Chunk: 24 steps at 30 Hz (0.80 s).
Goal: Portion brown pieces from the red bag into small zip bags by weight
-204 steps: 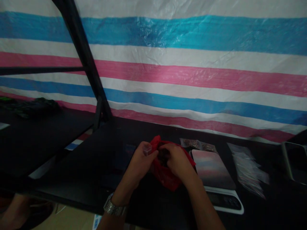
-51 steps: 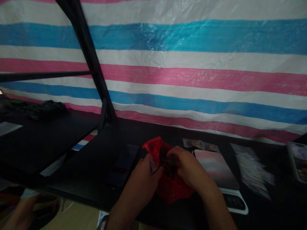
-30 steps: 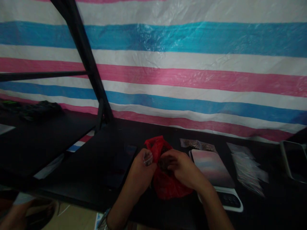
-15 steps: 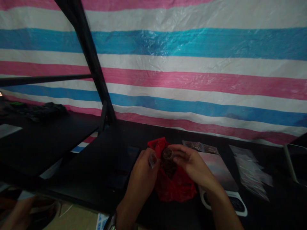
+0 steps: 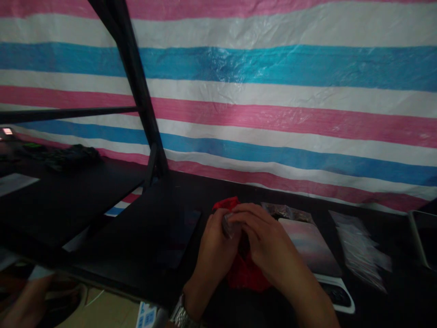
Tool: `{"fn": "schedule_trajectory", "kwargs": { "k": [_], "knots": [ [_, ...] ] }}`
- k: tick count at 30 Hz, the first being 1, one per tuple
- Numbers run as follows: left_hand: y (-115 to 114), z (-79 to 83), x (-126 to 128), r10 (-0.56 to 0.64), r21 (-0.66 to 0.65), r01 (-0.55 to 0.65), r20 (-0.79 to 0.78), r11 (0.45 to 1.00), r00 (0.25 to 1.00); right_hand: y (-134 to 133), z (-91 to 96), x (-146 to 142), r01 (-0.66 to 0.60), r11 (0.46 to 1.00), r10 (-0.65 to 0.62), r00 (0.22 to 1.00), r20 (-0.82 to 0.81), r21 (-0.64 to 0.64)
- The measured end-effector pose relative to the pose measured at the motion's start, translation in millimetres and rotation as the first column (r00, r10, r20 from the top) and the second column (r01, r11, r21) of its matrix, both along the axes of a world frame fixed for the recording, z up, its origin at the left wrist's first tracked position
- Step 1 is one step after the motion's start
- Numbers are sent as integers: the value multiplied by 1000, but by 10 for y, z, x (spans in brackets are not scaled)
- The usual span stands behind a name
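My left hand [image 5: 218,241] is closed around a small clear plastic bag [image 5: 227,226], which shows only in part between the fingers. My right hand [image 5: 262,237] meets it from the right, its fingers bent over the bag's mouth; the small round clear cup it holds is mostly hidden. Both hands are above an open red plastic bag [image 5: 247,275] with dark brown bits inside, largely covered by the hands. Right of them lies a digital scale with a shiny flat plate [image 5: 312,248] and a white-edged front panel [image 5: 336,296].
Behind the scale lie filled clear bags [image 5: 287,212]. Flat clear bags [image 5: 360,250] are piled to its right, near a dark framed device [image 5: 423,237]. A dark flat panel [image 5: 177,239] lies left. A black post [image 5: 138,91] rises before striped sheeting. Someone's arm [image 5: 30,296] shows lower left.
My right hand has moved left with the cup, bringing it to the small bag in my left hand. The hands now touch and cover more of the red bag.
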<state>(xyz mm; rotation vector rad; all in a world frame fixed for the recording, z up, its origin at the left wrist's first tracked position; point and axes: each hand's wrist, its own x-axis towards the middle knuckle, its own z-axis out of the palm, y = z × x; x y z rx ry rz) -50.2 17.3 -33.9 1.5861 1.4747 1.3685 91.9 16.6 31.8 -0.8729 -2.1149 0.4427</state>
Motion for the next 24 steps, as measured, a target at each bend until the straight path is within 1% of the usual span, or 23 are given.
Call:
{"fn": "schedule_trajectory", "kwargs": {
  "k": [3,5,9,11,13,16,19,22,24],
  "knots": [
    [-18,1,33,-36,62,29,106,998,994,-20,17,4,-2,998,2,1000,-12,56],
    [-50,9,39,-59,76,47,155,996,986,-28,28,12,11,997,-9,1000,-19,72],
    [-98,24,16,-119,52,111,187,992,975,-30,41,32,53,996,-52,998,-24,72],
    [-91,29,-2,-153,37,148,211,988,966,-27,38,42,53,997,-51,998,-29,64],
    [-71,33,-19,-156,25,155,230,988,961,-26,31,53,44,998,-42,998,-40,52],
    [-46,33,-43,-122,28,119,215,992,969,-33,27,65,47,998,-44,997,-67,46],
    [-43,7,-66,-82,63,71,190,995,978,-54,42,50,62,997,-59,994,-89,35],
    [-49,-40,-73,10,104,-27,160,994,987,-82,79,10,80,997,-77,990,-120,22],
    [-52,-55,-68,81,137,-107,183,985,980,-95,110,-6,94,995,-90,986,-141,20]
  ]
}}
